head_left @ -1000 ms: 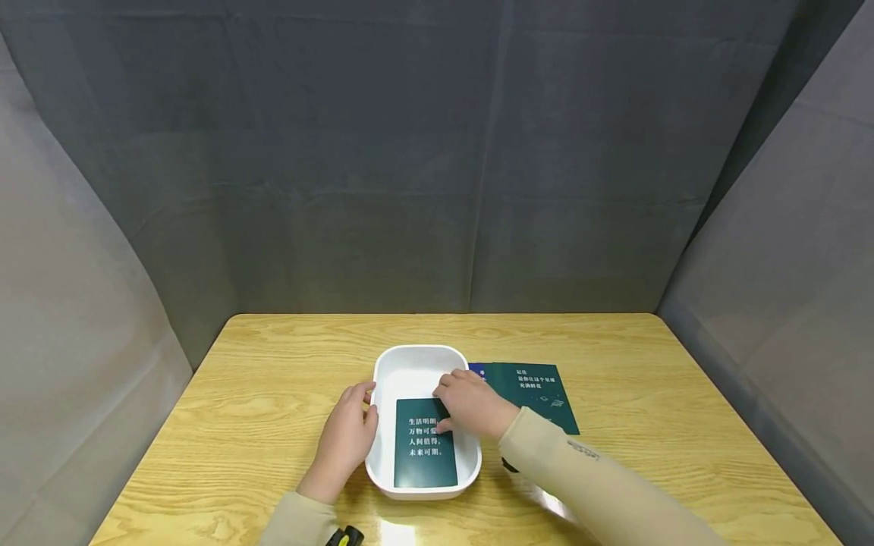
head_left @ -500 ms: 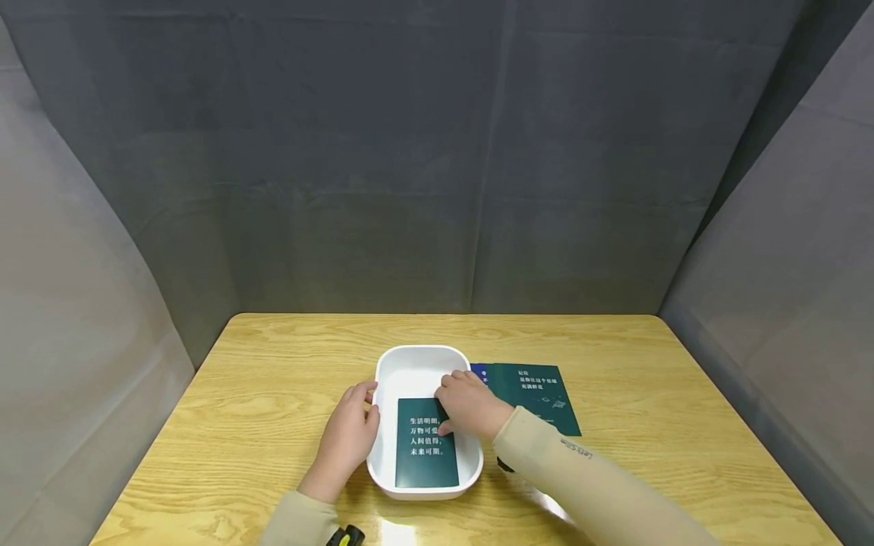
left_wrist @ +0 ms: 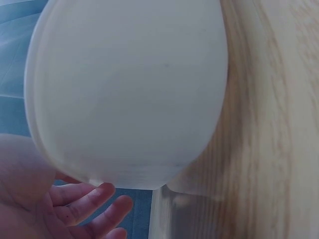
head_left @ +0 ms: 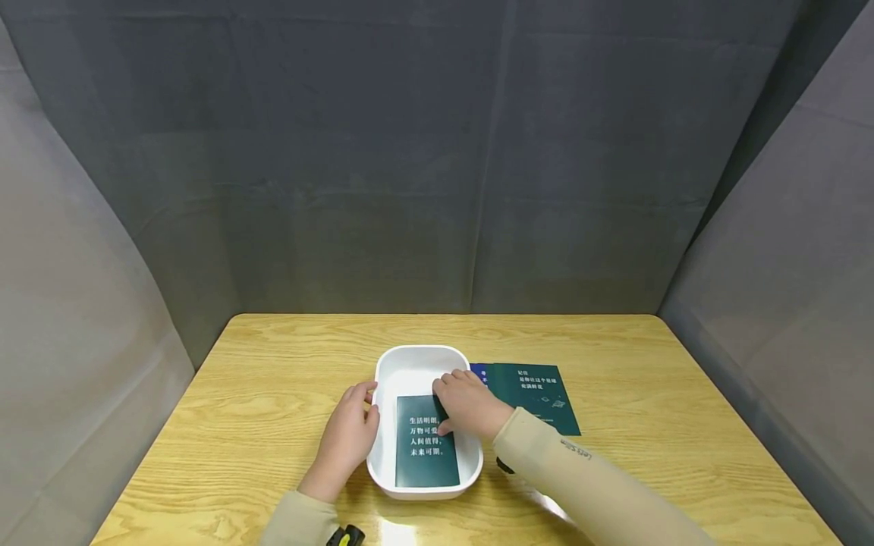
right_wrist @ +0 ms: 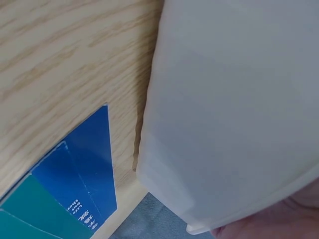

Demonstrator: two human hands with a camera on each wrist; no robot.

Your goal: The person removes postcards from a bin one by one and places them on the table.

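From the head view the left hand (head_left: 344,438) rests open against the white tub (head_left: 382,379) while the right hand's (head_left: 470,404) fingers press 1 green card (head_left: 426,447) lying inside, best eased flat; both wrist views show mostly the tub's wall (left_wrist: 124,94), a steady brace.

Left hand (head_left: 344,440) against white tray (head_left: 410,362) wall; right hand (head_left: 467,406) touching green card (head_left: 425,453) inside.
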